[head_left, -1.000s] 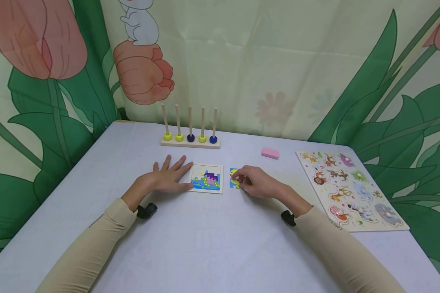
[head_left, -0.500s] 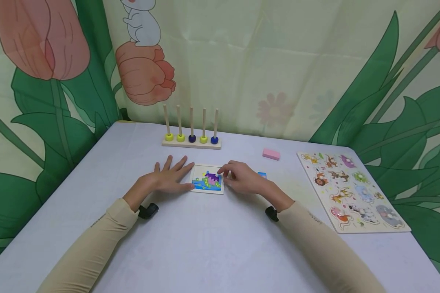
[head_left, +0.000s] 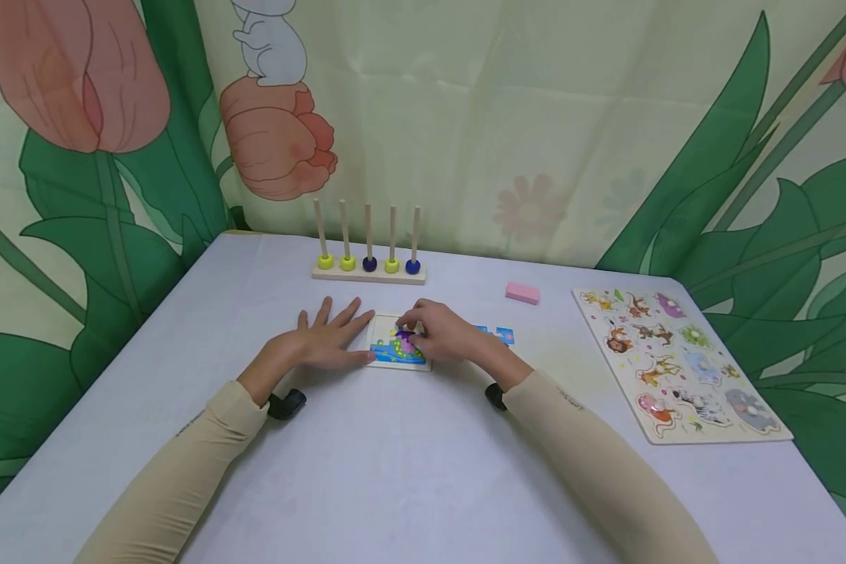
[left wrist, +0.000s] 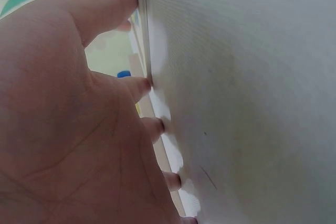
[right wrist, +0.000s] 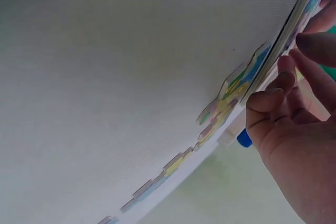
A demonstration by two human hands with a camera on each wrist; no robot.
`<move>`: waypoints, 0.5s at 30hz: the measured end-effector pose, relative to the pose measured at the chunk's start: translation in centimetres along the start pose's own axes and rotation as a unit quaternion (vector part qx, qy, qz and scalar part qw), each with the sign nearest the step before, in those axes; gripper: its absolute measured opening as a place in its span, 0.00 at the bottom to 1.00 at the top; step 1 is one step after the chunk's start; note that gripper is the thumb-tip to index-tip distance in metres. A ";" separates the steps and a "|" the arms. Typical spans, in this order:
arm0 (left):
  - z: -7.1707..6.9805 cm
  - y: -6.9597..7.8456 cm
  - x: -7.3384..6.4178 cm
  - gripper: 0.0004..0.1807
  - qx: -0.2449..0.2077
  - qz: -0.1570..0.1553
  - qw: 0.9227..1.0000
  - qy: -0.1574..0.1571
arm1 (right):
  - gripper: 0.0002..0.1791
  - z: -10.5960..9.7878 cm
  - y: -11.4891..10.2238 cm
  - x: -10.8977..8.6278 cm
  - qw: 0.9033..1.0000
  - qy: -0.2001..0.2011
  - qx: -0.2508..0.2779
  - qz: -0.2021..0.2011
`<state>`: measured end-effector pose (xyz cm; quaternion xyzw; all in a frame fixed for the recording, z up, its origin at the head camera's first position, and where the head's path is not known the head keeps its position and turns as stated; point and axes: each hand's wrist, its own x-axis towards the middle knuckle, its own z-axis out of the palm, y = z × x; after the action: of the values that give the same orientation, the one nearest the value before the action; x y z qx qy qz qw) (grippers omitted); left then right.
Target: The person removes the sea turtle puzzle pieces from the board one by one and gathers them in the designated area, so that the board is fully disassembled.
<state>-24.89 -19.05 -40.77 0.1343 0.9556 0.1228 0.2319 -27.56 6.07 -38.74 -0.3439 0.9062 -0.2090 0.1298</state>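
Note:
A small square puzzle tray (head_left: 379, 319) lies flat at the middle of the table, its lower part filled with blue, green and purple picture pieces. My left hand (head_left: 320, 345) is spread at its left side, the thumb at the near corner and the forefinger at the far corner. Over the tray's right half my right hand (head_left: 440, 333) bends its thumb and forefinger together, pinching a puzzle piece (head_left: 403, 334), purple and mostly covered by the fingers. Several loose puzzle pieces (right wrist: 239, 82) lie along the tray's right side, partly hidden by the right hand in the head view.
Behind the tray stands a wooden peg rack (head_left: 369, 275) with yellow and dark blue beads. A pink block (head_left: 522, 293) lies back right. A large animal peg puzzle board (head_left: 630, 372) lies at the right edge. A printed curtain (head_left: 430, 117) hangs behind the table.
My right hand has moved left from the loose pieces beside the tray to above the tray itself, uncovering loose blue pieces on its right. The left hand has stayed at the tray's edge.

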 end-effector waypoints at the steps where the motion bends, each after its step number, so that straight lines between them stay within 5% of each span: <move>1: 0.0 0.0 0.0 0.51 0.000 0.002 1.000 0.002 | 0.20 0.0 0.0 0.1 1.000 -0.003 0.002 0.004; 15: 0.3 -0.6 0.3 0.49 0.003 0.014 1.000 0.013 | 0.18 -0.1 0.1 0.3 1.000 -0.013 -0.002 -0.002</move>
<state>-25.13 -19.41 -41.35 0.1464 0.9569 0.1243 0.2177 -27.84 5.96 -38.68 -0.3484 0.9044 -0.2024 0.1406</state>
